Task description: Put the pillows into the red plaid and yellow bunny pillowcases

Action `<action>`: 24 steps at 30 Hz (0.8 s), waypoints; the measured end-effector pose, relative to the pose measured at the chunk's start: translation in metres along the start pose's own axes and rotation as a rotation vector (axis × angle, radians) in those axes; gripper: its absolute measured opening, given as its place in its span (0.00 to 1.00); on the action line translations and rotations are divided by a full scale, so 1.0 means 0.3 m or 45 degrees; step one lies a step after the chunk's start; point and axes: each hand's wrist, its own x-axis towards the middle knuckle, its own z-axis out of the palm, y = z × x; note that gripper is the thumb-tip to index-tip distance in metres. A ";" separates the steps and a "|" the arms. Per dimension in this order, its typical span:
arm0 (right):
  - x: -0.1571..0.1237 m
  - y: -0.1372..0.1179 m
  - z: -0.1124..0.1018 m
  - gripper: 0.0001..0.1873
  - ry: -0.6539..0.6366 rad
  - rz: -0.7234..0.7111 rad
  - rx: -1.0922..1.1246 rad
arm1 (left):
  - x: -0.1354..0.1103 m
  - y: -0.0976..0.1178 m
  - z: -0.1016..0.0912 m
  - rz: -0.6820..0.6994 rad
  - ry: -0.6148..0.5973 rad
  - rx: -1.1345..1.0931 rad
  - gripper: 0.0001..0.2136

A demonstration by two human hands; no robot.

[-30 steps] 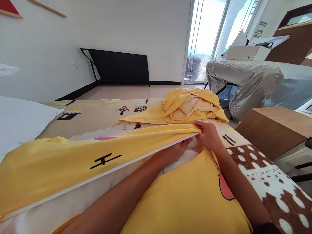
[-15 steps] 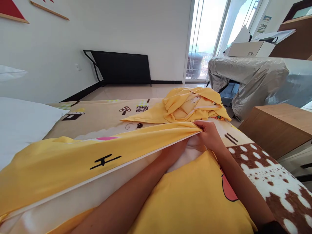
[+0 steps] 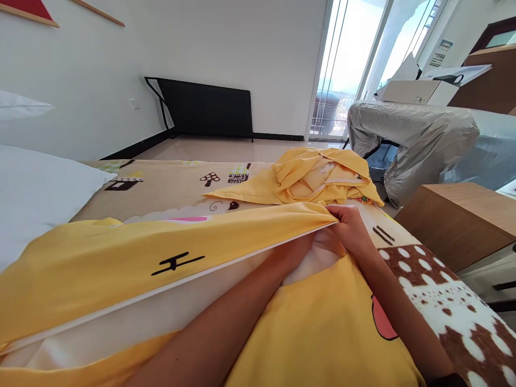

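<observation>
A yellow duvet cover (image 3: 100,258) with a white-edged opening and a pale lining spreads across the bed in front of me. My left forearm reaches inside the opening, and my left hand (image 3: 301,248) is mostly covered by the cloth near its far right corner; its fingers are hidden. Around that corner my right hand (image 3: 350,228) is closed, pinching the gathered fabric from outside. The two hands lie close together with cloth between them. Whether the left one grips anything cannot be seen.
A crumpled yellow cloth (image 3: 318,174) lies farther off on the patterned brown-and-cream blanket (image 3: 419,279). White pillows (image 3: 44,188) are on the left. A wooden box-like cabinet (image 3: 463,220) stands to the right, near plastic-wrapped furniture (image 3: 419,129). A black folded frame (image 3: 209,110) leans on the wall.
The view has tilted and shifted slightly. Both hands keep their places at the cover's corner, with hardly any movement of the cloth.
</observation>
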 end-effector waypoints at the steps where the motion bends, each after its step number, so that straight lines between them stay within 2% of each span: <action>1: 0.000 0.001 0.000 0.07 -0.001 0.006 0.001 | 0.005 -0.003 0.002 -0.001 -0.011 0.002 0.17; 5: 0.002 0.007 0.000 0.07 -0.019 0.017 0.026 | 0.015 -0.007 0.001 -0.026 -0.039 0.015 0.17; 8: 0.001 0.011 0.002 0.07 -0.014 0.018 0.046 | 0.012 -0.004 -0.004 -0.032 -0.002 -0.001 0.16; 16: 0.000 0.008 0.007 0.12 -0.038 0.011 0.068 | -0.005 0.014 -0.017 0.118 -0.053 -0.098 0.15; 18: 0.001 0.008 0.007 0.12 -0.015 -0.006 0.037 | -0.009 0.022 -0.021 0.110 -0.043 -0.106 0.16; 22: 0.003 0.016 0.007 0.12 0.138 -0.025 -0.173 | -0.006 0.023 -0.020 0.122 -0.034 -0.080 0.15; 24: 0.007 0.024 0.006 0.13 0.093 -0.049 -0.234 | -0.002 0.007 -0.013 0.114 -0.028 -0.069 0.16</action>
